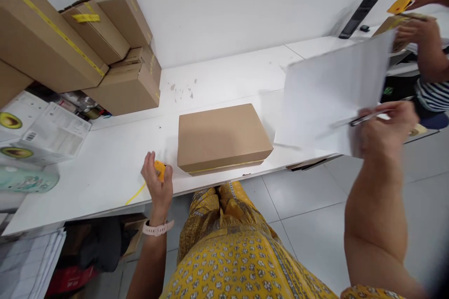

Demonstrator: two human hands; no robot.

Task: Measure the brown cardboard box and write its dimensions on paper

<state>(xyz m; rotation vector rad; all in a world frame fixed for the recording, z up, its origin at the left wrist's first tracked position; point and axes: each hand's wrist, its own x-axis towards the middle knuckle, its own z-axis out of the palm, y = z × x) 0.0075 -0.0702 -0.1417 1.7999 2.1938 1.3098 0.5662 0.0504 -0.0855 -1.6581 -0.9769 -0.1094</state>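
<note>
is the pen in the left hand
No, the pen is in the right hand, while the left hand holds a yellow tape measure.

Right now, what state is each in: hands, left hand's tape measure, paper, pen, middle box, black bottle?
Left hand: closed around the tape measure.
Tape measure: held, some tape out.
Right hand: closed, holding pen and paper.
Paper: raised, motion-blurred.
Pen: held over the paper; tip contact unclear.
Middle box: shut, resting on the table.
Black bottle: standing.
</note>
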